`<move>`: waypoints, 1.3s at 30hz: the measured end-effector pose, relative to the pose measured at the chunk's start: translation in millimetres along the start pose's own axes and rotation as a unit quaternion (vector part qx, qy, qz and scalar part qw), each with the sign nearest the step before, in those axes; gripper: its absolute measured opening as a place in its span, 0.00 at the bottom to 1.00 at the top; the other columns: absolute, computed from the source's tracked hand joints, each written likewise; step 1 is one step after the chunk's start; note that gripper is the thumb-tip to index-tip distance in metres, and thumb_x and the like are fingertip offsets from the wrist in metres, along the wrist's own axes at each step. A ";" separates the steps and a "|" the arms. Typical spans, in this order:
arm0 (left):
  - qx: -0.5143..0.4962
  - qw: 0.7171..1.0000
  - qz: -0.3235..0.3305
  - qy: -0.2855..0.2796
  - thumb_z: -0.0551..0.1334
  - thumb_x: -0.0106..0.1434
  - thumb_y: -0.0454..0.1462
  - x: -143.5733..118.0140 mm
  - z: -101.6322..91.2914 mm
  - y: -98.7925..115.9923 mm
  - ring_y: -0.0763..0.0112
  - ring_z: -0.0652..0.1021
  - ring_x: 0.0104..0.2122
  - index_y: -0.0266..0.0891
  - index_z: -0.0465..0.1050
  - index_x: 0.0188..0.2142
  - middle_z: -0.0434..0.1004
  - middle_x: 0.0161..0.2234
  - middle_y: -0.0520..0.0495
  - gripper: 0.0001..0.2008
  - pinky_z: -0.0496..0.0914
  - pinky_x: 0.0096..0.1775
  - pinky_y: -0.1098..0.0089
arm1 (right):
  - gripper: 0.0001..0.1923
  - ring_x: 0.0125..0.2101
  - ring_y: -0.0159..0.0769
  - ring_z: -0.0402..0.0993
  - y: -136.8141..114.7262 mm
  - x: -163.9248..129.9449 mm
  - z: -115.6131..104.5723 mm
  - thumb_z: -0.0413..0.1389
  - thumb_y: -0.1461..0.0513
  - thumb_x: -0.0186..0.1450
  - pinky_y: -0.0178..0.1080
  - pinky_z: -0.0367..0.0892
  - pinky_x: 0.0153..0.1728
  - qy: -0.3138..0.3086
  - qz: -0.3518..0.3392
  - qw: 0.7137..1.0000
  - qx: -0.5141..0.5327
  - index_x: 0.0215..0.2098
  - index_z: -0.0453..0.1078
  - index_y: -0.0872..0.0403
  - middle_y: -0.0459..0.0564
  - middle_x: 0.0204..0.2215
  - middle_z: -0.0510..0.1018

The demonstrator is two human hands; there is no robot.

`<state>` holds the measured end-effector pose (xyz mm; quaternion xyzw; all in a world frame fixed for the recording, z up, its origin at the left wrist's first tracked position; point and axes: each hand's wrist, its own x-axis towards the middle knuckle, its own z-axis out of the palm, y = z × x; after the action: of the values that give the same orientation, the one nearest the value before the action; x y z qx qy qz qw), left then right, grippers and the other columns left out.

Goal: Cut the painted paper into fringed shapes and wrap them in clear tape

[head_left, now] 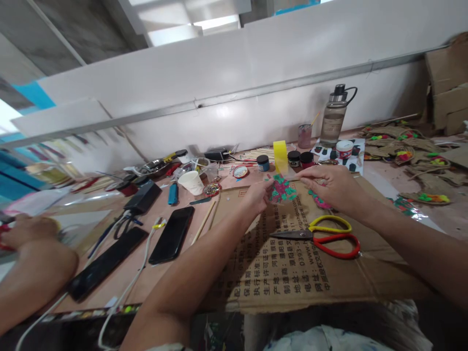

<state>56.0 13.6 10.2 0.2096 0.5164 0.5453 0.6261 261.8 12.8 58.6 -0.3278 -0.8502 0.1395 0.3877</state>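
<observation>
My left hand (261,195) grips the edge of a small pink-and-green painted cutout (282,189), held up over the flattened cardboard (237,273). To its right, my right hand (327,185) is closed in a pinch beside the cutout; whether anything is between its fingertips I cannot make out. Partly hidden under that hand, a second pink-and-green piece (317,201) lies on the cardboard. Scissors (334,246) with one yellow and one red handle rest just below, their blades pointing left.
Two black phones (172,235) and a white cable (141,265) lie at left, near another person's hand (29,231). Behind the cardboard stand a paper cup (191,183), paint jars (262,163), yellow tape (280,155) and a water bottle (332,122). Decorated brown pieces (402,141) pile at right.
</observation>
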 end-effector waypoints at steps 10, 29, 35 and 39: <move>-0.015 1.000 -0.001 -0.022 0.70 0.61 0.35 3.8 -9.3 -5.6 0.72 0.77 0.20 0.36 0.75 0.34 0.78 0.24 0.49 0.06 0.73 0.26 0.73 | 0.13 0.43 0.45 0.84 -1.2 -10.9 3.1 0.57 0.65 0.64 0.47 0.76 0.49 -0.035 -0.010 0.999 0.018 0.39 0.83 0.46 0.48 0.41 0.87; -0.025 0.999 -0.034 -0.010 0.64 0.65 0.33 -13.0 -1.7 -24.5 0.74 0.73 0.16 0.36 0.74 0.31 0.76 0.21 0.49 0.06 0.67 0.20 0.75 | 0.09 0.43 0.45 0.79 1.7 -24.2 7.8 0.58 0.61 0.68 0.48 0.75 0.47 0.061 0.001 0.998 0.007 0.37 0.83 0.46 0.51 0.39 0.84; -0.014 0.996 -0.083 0.009 0.63 0.66 0.33 -24.8 -7.1 -39.9 0.71 0.73 0.16 0.36 0.73 0.30 0.76 0.20 0.48 0.07 0.70 0.22 0.72 | 0.08 0.38 0.43 0.80 1.7 -26.6 3.3 0.59 0.62 0.67 0.45 0.74 0.42 0.056 0.028 0.997 0.045 0.37 0.83 0.48 0.51 0.36 0.84; -0.002 0.994 -0.110 0.008 0.61 0.67 0.32 -32.2 -10.6 -45.5 0.72 0.72 0.15 0.36 0.72 0.28 0.73 0.18 0.49 0.09 0.68 0.21 0.73 | 0.07 0.39 0.44 0.81 -0.3 -25.9 1.4 0.60 0.61 0.64 0.45 0.75 0.42 0.051 0.085 0.991 0.086 0.36 0.82 0.49 0.51 0.37 0.85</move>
<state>72.1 -33.0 -18.0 0.1456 0.5403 0.4762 0.6783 273.1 -4.6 43.1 -0.3714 -0.7831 0.2277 0.4437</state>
